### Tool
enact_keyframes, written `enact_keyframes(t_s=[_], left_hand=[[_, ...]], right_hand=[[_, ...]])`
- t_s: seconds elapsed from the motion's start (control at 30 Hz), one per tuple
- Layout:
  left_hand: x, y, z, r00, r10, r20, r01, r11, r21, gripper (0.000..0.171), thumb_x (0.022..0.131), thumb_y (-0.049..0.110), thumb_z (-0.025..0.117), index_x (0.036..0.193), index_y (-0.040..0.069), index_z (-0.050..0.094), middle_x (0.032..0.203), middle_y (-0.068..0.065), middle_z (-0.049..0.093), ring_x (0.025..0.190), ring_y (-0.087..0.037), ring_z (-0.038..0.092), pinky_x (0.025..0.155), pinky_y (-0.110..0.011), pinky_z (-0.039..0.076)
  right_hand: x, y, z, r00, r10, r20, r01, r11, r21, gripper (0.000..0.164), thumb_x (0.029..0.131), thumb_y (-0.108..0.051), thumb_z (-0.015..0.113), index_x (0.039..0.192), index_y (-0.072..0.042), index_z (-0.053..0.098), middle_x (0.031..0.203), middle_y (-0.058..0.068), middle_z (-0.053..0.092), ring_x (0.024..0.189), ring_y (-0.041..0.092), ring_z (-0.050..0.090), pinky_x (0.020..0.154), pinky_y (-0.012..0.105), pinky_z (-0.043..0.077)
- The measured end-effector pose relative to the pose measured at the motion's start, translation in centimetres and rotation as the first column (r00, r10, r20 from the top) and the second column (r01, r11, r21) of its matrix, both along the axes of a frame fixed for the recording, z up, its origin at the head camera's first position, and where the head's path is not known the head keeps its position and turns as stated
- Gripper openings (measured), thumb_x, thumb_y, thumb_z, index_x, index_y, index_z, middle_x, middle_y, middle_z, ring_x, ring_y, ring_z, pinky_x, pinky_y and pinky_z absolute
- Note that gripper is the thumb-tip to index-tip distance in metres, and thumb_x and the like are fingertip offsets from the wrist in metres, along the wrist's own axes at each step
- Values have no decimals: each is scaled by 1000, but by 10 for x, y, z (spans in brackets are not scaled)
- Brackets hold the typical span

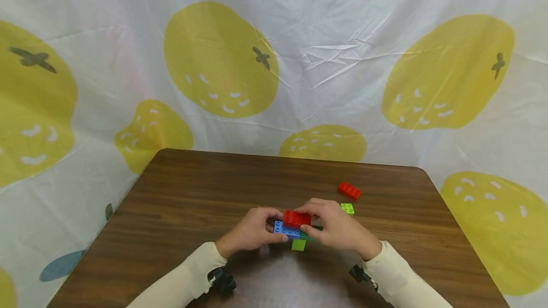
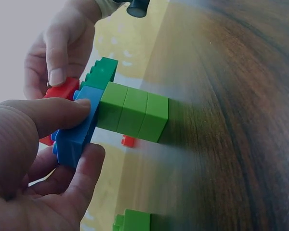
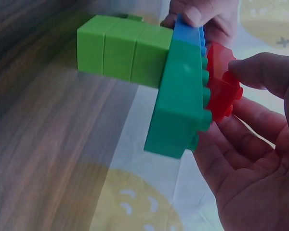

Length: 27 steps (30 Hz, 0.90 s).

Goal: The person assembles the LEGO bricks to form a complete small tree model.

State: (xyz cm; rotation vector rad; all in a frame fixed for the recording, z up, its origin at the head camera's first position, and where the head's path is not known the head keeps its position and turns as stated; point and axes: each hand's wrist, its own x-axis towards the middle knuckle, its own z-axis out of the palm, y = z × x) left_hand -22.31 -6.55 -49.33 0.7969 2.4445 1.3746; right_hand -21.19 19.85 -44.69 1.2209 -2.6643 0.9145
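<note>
Between thumb and fingers, my left hand (image 1: 253, 229) holds the long sides of a blue brick (image 2: 77, 132). My right hand (image 1: 338, 225) pinches a red brick (image 1: 297, 219), which lies over the studs where the blue brick meets a dark green brick (image 3: 178, 98). In the right wrist view the red brick looks slightly tilted against those studs. Below, a column of three lime green bricks (image 2: 133, 111) stands on the table, under the joint of blue and dark green. The right fingertips hide part of the dark green brick in the head view.
Beyond my right hand, a loose lime green brick (image 1: 347, 208) sits on the brown wooden table (image 1: 205, 184). Another red brick (image 1: 349, 190) lies farther back. A white curtain (image 1: 325, 75) with yellow fruit prints hangs behind the table.
</note>
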Motion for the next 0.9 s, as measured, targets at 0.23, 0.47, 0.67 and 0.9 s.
enact_keyframes(t_s=[0.23,0.47,0.67,0.9], left_hand=[[0,0,1,1000,1,11,-1,1000,-1,41,86,23,90,120,7,74,108,-3,74,86,-9,67,76,-22,60],[-1,0,1,1000,-4,11,4,1000,0,41,86,22,90,120,7,74,107,-3,74,86,-11,68,75,-23,60],[-1,0,0,1000,-14,4,14,1000,0,39,86,23,90,119,9,74,107,-1,74,88,-10,69,77,-23,61],[-2,-1,0,998,-32,-57,31,999,-17,35,86,22,90,116,10,76,105,1,75,84,-6,67,74,-19,59]], right_hand=[[3,-4,-2,1000,7,-11,-7,1000,17,31,93,-15,79,124,-12,74,109,-7,73,91,3,67,78,24,61],[5,-7,-7,999,10,-39,-10,1000,0,26,95,-19,79,121,-14,77,107,-9,73,88,2,66,75,30,61],[5,-11,-8,999,0,-53,-1,1000,-23,23,98,-25,78,118,-13,79,105,-8,74,86,1,65,71,29,61],[6,-15,-5,999,4,-52,-4,1000,-2,26,97,-23,79,118,-10,80,105,-5,73,87,4,67,73,33,62]])
